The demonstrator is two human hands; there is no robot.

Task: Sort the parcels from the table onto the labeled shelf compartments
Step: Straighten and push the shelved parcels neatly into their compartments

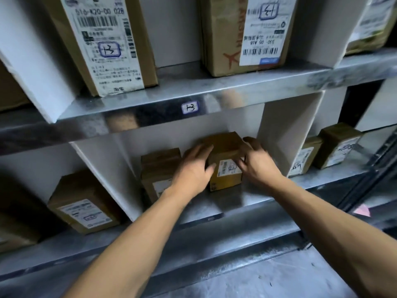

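The small cardboard parcel (226,150) is steadied between the left hand (192,168) and the right hand (258,166), fingers spread against its sides. It is judged light and rigid, best held by opposite sides.

Grey metal shelving (214,84) with white dividers (285,130); scuffed grey floor (279,276) below; dim light.

Two hands (193,171); at least eight parcels (225,166)

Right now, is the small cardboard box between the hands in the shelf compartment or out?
In. Small cardboard box rests on the compartment floor beside another box, left hand and right hand touching its sides.
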